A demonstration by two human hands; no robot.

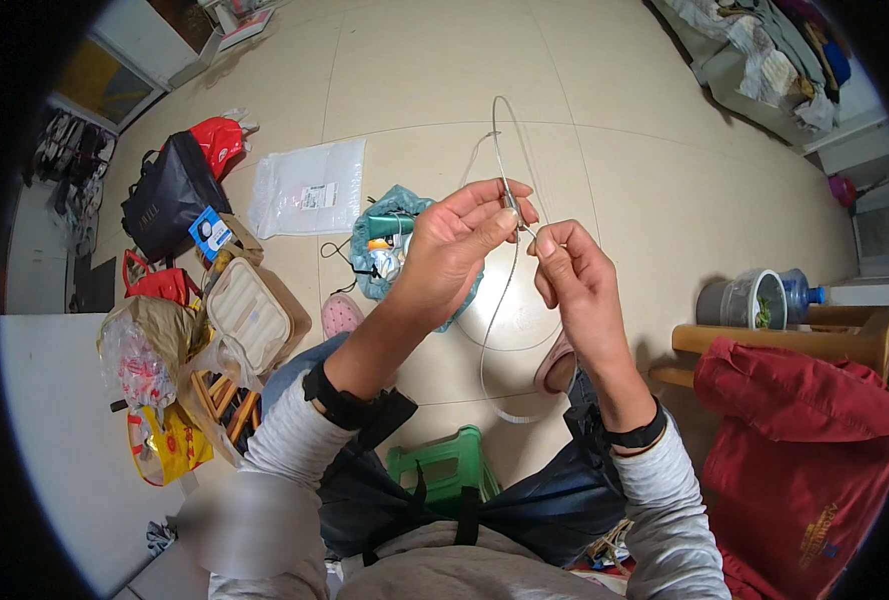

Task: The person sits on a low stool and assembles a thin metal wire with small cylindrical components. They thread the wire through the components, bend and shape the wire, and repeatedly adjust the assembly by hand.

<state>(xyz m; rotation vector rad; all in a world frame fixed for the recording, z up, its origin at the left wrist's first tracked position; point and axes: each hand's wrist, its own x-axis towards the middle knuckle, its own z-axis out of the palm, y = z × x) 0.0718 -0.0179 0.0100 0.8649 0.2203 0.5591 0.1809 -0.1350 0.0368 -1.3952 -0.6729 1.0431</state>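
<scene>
While both hands are up in front of the chest, the left hand [459, 235] has its grip pinched tight on a small metal piece [509, 203] where a thin wire [494, 135] passes through, thumb and fingertips closed around it. Right beside it, the right hand [569, 265] pinches the short end of that same wire, fingers narrow and closed on it. The two hands are nearly touching at the fingertips. Hard to tell what the little metal piece is exactly, it's mostly hidden by the fingers, maybe a clamp or sleeve.

From the pinch, the wire arcs up in a loop above the hands, and a longer run hangs down between the forearms and curves near the knees. All of it is held in the air over the floor [444, 70].

Further out: a green stool [444, 462] below between the legs, a teal bag [389, 235] on the floor behind the left hand, a clear plastic packet [309, 187] beyond that, and a black bag [169, 195] with a red one [216, 140] off to the left. A red cloth [804, 450] lies at the right, near a wooden stand [794, 340].
</scene>
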